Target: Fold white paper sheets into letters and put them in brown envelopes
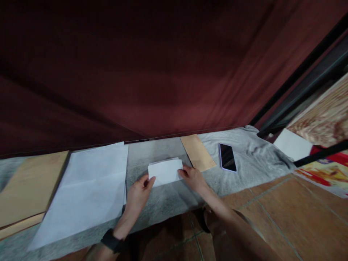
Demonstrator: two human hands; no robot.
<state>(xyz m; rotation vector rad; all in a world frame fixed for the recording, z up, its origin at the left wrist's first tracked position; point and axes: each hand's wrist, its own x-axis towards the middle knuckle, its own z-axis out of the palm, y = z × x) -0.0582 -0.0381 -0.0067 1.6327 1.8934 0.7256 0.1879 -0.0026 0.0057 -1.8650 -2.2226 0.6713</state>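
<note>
Between my hands is a folded sheet of white paper (165,172), held just over the grey cloth with its long side running left to right. My left hand (140,192) pinches its left end, thumb on top and fingers behind. At the right end, my right hand (192,177) grips the paper between thumb and fingers. Close beyond my right hand lies a small brown envelope (198,152), flat on the cloth. A stack of large white sheets (92,185) rests left of my left hand.
Large brown envelopes (32,185) lie at the far left. A phone (228,157) with a dark screen sits right of the small envelope. The grey cloth (255,159) covers a narrow bench against a dark red curtain (163,72). Black metal bars (304,76) stand at the right.
</note>
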